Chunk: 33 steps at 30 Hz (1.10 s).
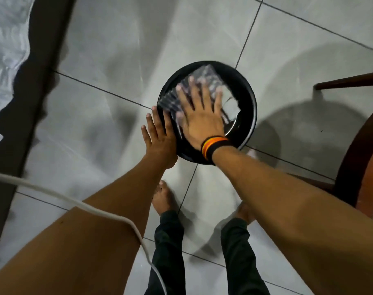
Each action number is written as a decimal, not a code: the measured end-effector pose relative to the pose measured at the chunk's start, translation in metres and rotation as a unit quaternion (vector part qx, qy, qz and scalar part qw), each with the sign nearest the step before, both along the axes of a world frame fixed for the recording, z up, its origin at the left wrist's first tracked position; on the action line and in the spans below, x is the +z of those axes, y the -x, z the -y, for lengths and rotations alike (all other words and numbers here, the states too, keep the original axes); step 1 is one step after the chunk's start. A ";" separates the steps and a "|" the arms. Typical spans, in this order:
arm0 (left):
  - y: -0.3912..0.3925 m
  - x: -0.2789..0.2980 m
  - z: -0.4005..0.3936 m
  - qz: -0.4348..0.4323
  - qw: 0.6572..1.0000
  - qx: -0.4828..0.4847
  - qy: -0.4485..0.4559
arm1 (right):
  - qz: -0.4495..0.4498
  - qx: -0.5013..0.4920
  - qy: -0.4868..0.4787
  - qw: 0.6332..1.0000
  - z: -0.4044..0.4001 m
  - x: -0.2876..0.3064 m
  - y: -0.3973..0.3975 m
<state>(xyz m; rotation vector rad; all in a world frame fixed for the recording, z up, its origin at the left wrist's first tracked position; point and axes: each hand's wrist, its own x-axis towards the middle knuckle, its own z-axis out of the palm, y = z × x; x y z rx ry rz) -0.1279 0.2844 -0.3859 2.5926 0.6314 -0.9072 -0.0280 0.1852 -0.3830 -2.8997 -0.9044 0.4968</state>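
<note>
Clear plastic (pixel 206 76), probably light and springy, wants pressing mid-sheet under the flat right grip (pixel 200 122), left grip (pixel 160 135) straight-fingered against the bin (pixel 252 103) at eight o'clock.

Head-worn wide view, facing straight down, near bin (pixel 250 103)

The light is dim and cool, with a greyish cast. The tiled floor (pixel 109 50) carries a soft pale sheen with faint streaks, but no hard glare. Broad, soft-edged shadows overlap on it, the darkest lying to the right of the black bin (pixel 248 96). Motion blur smears the fingertips of the right hand (pixel 199 116) and the clear plastic (pixel 204 76) beneath them. The pale cloth (pixel 4 60) at the left edge is blurred too. Wide-angle distortion bends the grout lines and swells the forearms near the lower edge, and the white cable (pixel 79 202) looks soft.
</note>
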 end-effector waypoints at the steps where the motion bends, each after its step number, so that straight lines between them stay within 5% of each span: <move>1: 0.000 0.002 -0.001 -0.019 1.000 -0.010 -0.003 | -0.003 0.054 0.000 0.999 0.009 0.001 0.014; 4: -0.003 0.007 -0.002 -0.008 1.000 -0.003 0.010 | -0.033 0.086 0.002 0.996 0.064 0.007 0.046; 7: -0.005 0.008 -0.002 0.008 1.000 -0.016 0.013 | -0.045 -0.043 0.012 0.998 0.100 0.009 0.043; 11: -0.003 0.002 0.001 0.016 1.000 -0.015 0.010 | -0.046 -0.234 -0.022 0.971 0.041 0.006 -0.015; 13: -0.003 0.003 0.006 0.018 1.000 0.003 0.001 | -0.039 -0.188 -0.013 0.981 0.004 0.006 -0.031; 17: -0.004 0.008 0.000 -0.066 0.998 -0.004 -0.009 | -0.018 0.093 0.008 0.995 -0.009 0.010 -0.011; 21: -0.005 0.007 -0.009 -0.072 0.997 0.002 -0.004 | -0.039 0.176 -0.006 0.984 -0.004 0.010 -0.039; 27: -0.008 0.002 0.002 -0.020 1.000 0.017 -0.005 | -0.027 -0.046 -0.018 0.998 0.018 0.006 -0.048; 33: -0.015 0.005 -0.003 -0.040 0.997 -0.057 -0.023 | -0.010 -0.245 -0.007 0.970 0.069 0.009 0.036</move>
